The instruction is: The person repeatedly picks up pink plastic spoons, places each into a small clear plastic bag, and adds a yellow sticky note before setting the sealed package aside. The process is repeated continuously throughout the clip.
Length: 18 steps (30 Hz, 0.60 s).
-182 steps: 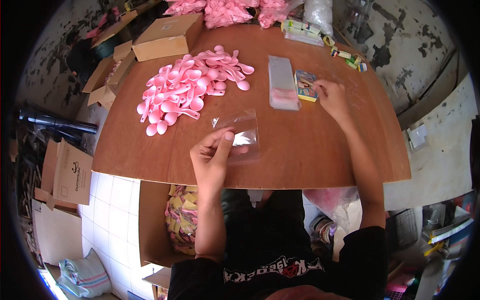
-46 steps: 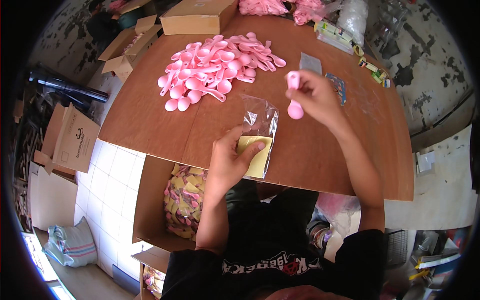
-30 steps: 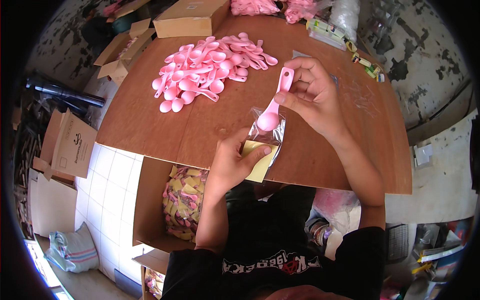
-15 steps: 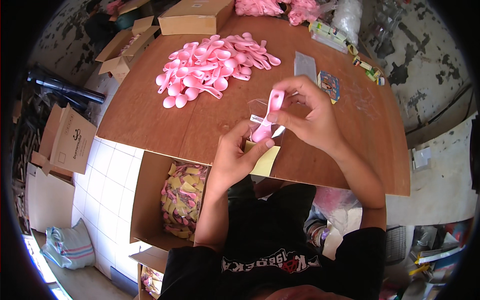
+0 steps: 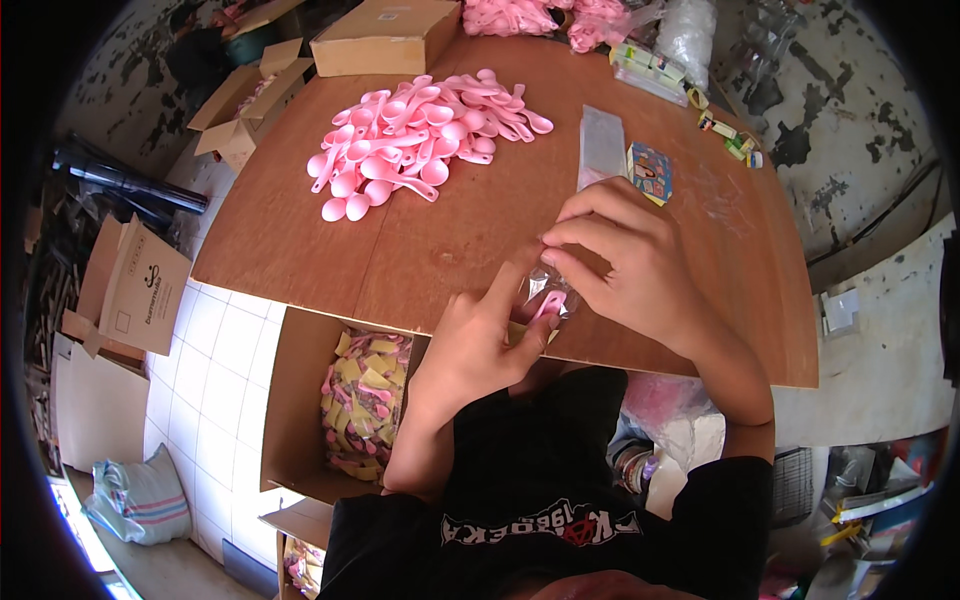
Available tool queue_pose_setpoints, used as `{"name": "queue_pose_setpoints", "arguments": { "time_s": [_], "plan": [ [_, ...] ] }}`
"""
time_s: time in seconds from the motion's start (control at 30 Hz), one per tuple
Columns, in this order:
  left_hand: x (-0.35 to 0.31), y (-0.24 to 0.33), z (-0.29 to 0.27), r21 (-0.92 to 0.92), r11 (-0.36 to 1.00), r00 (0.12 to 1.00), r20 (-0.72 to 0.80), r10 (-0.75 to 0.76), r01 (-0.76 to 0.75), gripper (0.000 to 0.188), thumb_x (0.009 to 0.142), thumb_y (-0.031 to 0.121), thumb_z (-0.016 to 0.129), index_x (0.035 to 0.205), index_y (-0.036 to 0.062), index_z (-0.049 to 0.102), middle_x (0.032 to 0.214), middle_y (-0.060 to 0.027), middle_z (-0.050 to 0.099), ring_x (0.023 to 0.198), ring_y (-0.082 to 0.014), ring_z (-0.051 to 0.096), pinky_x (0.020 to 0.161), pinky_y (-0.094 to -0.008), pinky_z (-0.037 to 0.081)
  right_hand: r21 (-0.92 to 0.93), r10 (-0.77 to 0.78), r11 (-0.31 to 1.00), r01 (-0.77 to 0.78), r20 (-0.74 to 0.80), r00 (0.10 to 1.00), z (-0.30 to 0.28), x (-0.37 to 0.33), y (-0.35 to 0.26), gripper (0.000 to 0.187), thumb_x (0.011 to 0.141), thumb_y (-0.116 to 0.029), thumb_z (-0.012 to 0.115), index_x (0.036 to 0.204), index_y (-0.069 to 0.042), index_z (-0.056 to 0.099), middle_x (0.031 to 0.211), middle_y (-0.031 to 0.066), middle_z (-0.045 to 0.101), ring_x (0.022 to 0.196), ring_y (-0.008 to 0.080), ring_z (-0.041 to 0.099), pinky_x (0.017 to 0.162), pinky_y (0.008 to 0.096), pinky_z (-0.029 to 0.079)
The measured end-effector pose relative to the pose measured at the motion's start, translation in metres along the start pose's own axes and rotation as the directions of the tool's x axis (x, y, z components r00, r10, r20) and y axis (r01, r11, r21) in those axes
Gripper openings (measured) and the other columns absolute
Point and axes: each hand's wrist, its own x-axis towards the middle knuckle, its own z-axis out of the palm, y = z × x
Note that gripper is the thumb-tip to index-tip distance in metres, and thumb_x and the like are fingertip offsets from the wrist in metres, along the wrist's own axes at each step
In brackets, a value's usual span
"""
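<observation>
A pink plastic spoon (image 5: 553,303) sits inside a small clear plastic bag (image 5: 538,282) near the table's front edge. My left hand (image 5: 475,345) is closed on the lower part of the bag, its thumb against the spoon's handle. Above it, my right hand (image 5: 640,262) pinches the bag's upper end between thumb and fingertips. Only a sliver of yellow card shows by my left fingers. Beyond my hands, to the left, lies a heap of pink spoons (image 5: 400,135). A stack of clear bags (image 5: 601,140) and some blue printed cards (image 5: 650,172) lie past my right hand.
An open carton (image 5: 290,400) of packed spoons stands below the table (image 5: 290,240) at left. A closed cardboard box (image 5: 380,40) and bags of pink items (image 5: 510,15) sit at the far edge. Small yellow-green rolls (image 5: 735,140) lie at the right edge.
The spoon has gone down into the bag and sits lower. My right hand has let go of the spoon's handle and now pinches the bag's upper end.
</observation>
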Motion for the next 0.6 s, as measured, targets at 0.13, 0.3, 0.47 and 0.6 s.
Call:
{"name": "queue_pose_setpoints", "arguments": {
  "time_s": [0.13, 0.3, 0.47, 0.6],
  "plan": [
    [0.001, -0.002, 0.003, 0.057, 0.998, 1.000, 0.018, 0.020, -0.021, 0.064, 0.083, 0.008, 0.075, 0.140, 0.0041, 0.045, 0.079, -0.0158, 0.073, 0.068, -0.0328, 0.073, 0.057, -0.0360, 0.055, -0.113, -0.064, 0.992, 0.059, -0.042, 0.997, 0.005, -0.004, 0.004, 0.011, 0.073, -0.007, 0.075, 0.082, -0.006, 0.069, 0.088, 0.0028, 0.061, 0.082, 0.0228, 0.060, 0.070, 0.0364, 0.050],
    [0.002, 0.000, 0.004, 0.231, 0.971, 0.997, 0.059, 0.048, -0.061, 0.062, 0.084, 0.008, 0.074, 0.140, 0.0037, 0.047, 0.078, -0.0170, 0.072, 0.071, -0.0363, 0.072, 0.059, -0.0385, 0.057, -0.229, -0.066, 0.972, 0.060, -0.019, 0.998, 0.008, -0.008, -0.001, 0.015, 0.067, 0.004, 0.074, 0.081, -0.001, 0.068, 0.085, 0.0071, 0.063, 0.075, 0.0239, 0.063, 0.069, 0.0360, 0.053],
    [0.003, -0.002, 0.002, 0.108, 0.983, 0.986, 0.093, 0.142, -0.151, 0.059, 0.085, 0.005, 0.074, 0.140, 0.0042, 0.050, 0.087, -0.0171, 0.074, 0.078, -0.0340, 0.074, 0.063, -0.0368, 0.058, 0.169, 0.245, 0.958, -0.233, -0.058, 0.968, -0.001, -0.013, 0.005, 0.008, 0.068, -0.001, 0.071, 0.071, -0.002, 0.065, 0.075, 0.0067, 0.062, 0.069, 0.0202, 0.063, 0.064, 0.0298, 0.050],
    [0.003, -0.007, 0.001, -0.059, 0.958, 0.957, 0.054, 0.285, -0.282, 0.064, 0.084, 0.002, 0.072, 0.143, 0.0075, 0.048, 0.093, -0.0226, 0.073, 0.083, -0.0365, 0.073, 0.066, -0.0437, 0.059, 0.587, 0.462, 0.716, -0.379, 0.009, 0.887, -0.011, -0.018, 0.015, 0.003, 0.079, -0.001, 0.071, 0.081, -0.001, 0.068, 0.081, 0.0065, 0.066, 0.075, 0.0128, 0.063, 0.069, 0.0285, 0.051]
  ]
}}
